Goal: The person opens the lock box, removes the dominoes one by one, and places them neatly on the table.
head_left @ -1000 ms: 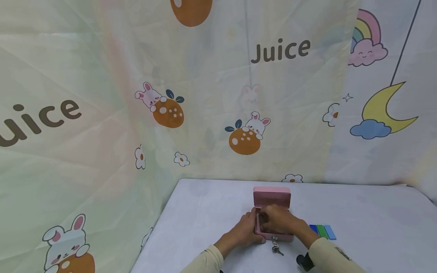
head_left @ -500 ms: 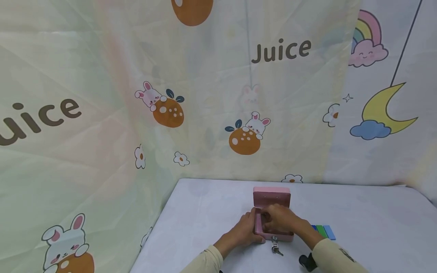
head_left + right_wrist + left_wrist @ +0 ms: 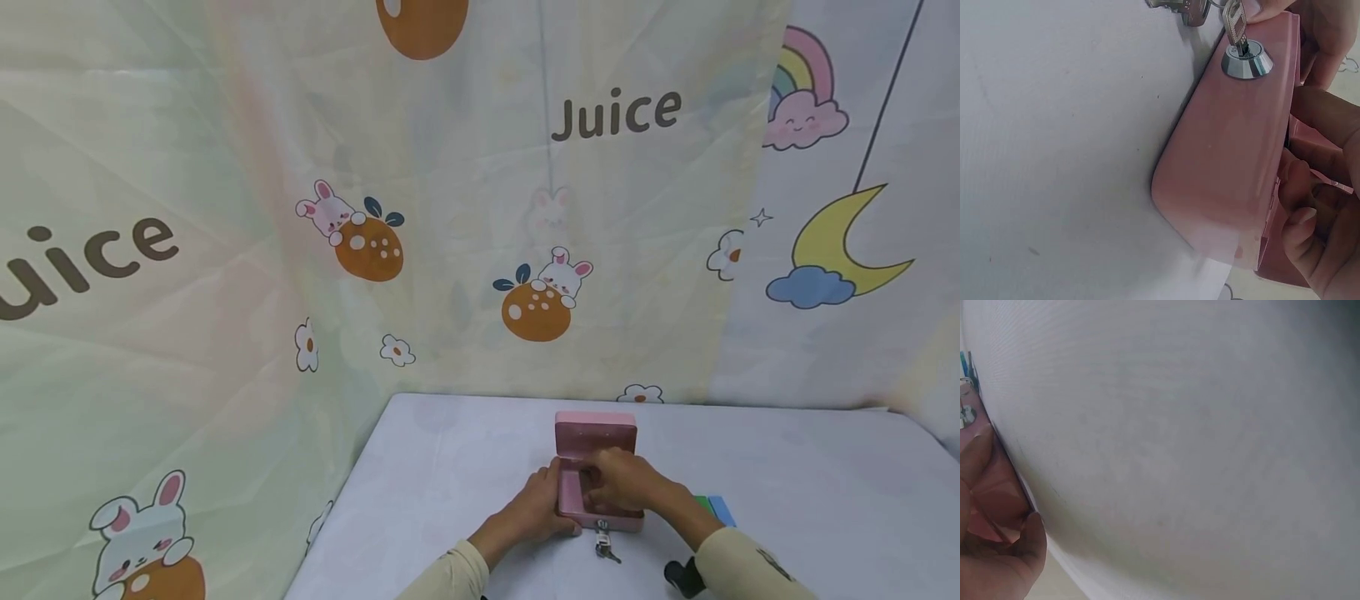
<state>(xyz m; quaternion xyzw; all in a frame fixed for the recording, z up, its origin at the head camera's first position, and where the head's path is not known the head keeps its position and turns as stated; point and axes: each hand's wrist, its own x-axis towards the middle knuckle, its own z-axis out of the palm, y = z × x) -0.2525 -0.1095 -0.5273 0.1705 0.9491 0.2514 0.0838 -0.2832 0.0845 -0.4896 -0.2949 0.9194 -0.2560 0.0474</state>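
Observation:
A pink metal lockbox (image 3: 621,523) stands on the white table with its lid (image 3: 596,437) raised. My left hand (image 3: 536,504) grips the left end of it, thumb near the front corner and fingers along the side. Reaching over the front rim, my right hand (image 3: 618,481) is inside the box with its fingers curled. Those fingertips are partly hidden, and I cannot tell whether they hold anything. In the right wrist view, a key (image 3: 1235,25) sits in the silver lock (image 3: 1246,65) on the box's front. More keys (image 3: 606,550) hang below it.
To the right of the box, a green strip (image 3: 705,503) and a light blue strip (image 3: 722,511) lie on the table (image 3: 825,492), partly behind my right forearm. A black device (image 3: 684,577) is at my right sleeve. Printed curtains (image 3: 465,250) enclose the table's back and left.
My right hand has shifted slightly to the right inside the box, baring more of its pink floor. The right forearm now covers the dark blue strip. My left hand keeps its place.

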